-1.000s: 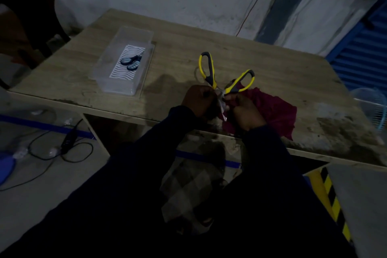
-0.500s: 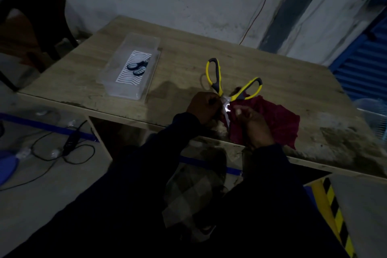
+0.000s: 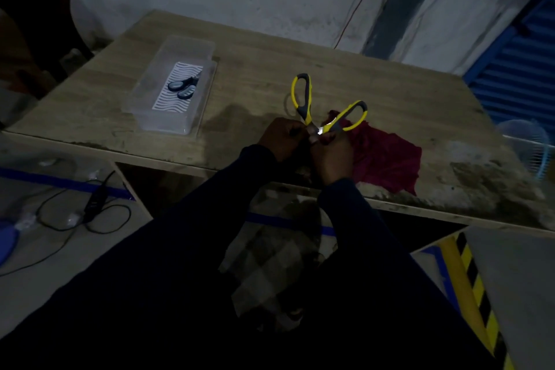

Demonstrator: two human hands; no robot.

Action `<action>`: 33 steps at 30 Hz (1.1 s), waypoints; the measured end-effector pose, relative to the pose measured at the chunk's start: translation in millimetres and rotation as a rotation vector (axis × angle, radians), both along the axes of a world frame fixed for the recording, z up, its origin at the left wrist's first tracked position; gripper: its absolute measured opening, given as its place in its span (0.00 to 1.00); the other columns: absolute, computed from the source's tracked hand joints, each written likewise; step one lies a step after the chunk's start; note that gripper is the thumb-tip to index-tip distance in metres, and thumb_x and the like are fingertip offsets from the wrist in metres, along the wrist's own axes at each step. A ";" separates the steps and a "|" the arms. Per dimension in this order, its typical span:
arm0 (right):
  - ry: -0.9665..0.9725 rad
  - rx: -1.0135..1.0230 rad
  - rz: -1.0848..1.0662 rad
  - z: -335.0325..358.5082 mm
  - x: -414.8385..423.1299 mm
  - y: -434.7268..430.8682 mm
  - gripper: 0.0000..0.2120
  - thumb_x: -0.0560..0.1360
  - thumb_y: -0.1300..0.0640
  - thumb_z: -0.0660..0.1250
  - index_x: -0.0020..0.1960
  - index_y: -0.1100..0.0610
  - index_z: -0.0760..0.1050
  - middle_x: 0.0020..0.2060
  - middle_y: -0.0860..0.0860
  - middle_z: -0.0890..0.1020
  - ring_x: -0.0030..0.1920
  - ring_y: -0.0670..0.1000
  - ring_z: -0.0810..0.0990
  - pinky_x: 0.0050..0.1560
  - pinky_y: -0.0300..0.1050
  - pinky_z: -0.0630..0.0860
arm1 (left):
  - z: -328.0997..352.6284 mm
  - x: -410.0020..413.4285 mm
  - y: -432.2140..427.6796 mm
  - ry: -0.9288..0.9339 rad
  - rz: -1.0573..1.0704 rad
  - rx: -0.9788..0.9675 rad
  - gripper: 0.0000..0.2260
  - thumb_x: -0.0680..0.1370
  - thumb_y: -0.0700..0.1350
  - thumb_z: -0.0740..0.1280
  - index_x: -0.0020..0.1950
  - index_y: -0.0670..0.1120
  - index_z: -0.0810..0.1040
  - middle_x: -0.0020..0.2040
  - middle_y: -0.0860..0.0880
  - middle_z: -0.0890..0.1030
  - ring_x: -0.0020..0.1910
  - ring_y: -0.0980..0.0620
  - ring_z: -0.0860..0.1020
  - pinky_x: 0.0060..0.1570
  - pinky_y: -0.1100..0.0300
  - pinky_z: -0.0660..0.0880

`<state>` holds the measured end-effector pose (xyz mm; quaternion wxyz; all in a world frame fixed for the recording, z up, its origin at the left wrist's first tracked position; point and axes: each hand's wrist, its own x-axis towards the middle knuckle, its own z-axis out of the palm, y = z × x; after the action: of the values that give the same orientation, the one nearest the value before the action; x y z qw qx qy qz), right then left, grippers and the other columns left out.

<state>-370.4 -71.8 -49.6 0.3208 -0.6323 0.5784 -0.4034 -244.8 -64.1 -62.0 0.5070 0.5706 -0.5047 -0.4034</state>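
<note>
Yellow-and-grey scissors (image 3: 303,96) stand over the near edge of the wooden table (image 3: 255,75), handles spread and pointing away from me. My left hand (image 3: 280,138) and my right hand (image 3: 332,156) are curled close together around the blade end, which they hide. A dark red cloth (image 3: 381,156) lies crumpled on the table just right of my right hand; whether a hand also holds part of it I cannot tell.
A clear plastic box (image 3: 174,81) with a small dark pair of scissors (image 3: 183,88) inside sits at the table's left. Cables (image 3: 90,210) lie on the floor at left. A blue fan guard (image 3: 531,150) stands at right. Yellow-black hazard tape (image 3: 471,279) marks the lower right.
My hands stay closed together on the blade end of the scissors. The handles hold the same spread. The scene shifted slightly in view as my head moved.
</note>
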 end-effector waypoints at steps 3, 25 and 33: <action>-0.052 0.004 0.074 2.6 -0.7 -2.0 0.15 0.76 0.51 0.70 0.35 0.57 0.72 0.23 0.42 0.74 0.26 0.41 0.71 0.28 0.35 0.62 | -4.6 1.1 -2.1 0.001 0.008 -0.001 0.18 0.78 0.49 0.70 0.41 0.33 0.81 0.35 0.44 0.76 0.38 0.55 0.71 0.39 0.59 0.69; 0.006 0.091 0.093 14.3 -0.5 -7.2 0.13 0.76 0.55 0.70 0.38 0.61 0.74 0.26 0.48 0.72 0.32 0.47 0.72 0.32 0.40 0.63 | -10.6 1.9 -7.9 -0.032 0.025 -0.009 0.12 0.77 0.46 0.69 0.42 0.36 0.82 0.36 0.43 0.78 0.41 0.55 0.74 0.42 0.57 0.71; -0.047 0.194 0.234 1.1 -25.1 4.3 0.11 0.75 0.69 0.67 0.39 0.55 0.75 0.38 0.51 0.81 0.39 0.47 0.78 0.42 0.44 0.75 | -12.5 -1.0 -8.0 -0.009 0.197 -0.030 0.17 0.76 0.53 0.67 0.30 0.46 0.77 0.29 0.41 0.79 0.32 0.52 0.75 0.36 0.51 0.74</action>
<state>-395.6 -67.4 -48.5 0.4386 -0.6518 0.5293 -0.3204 -245.8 -72.1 -74.6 0.5503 0.6117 -0.4543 -0.3414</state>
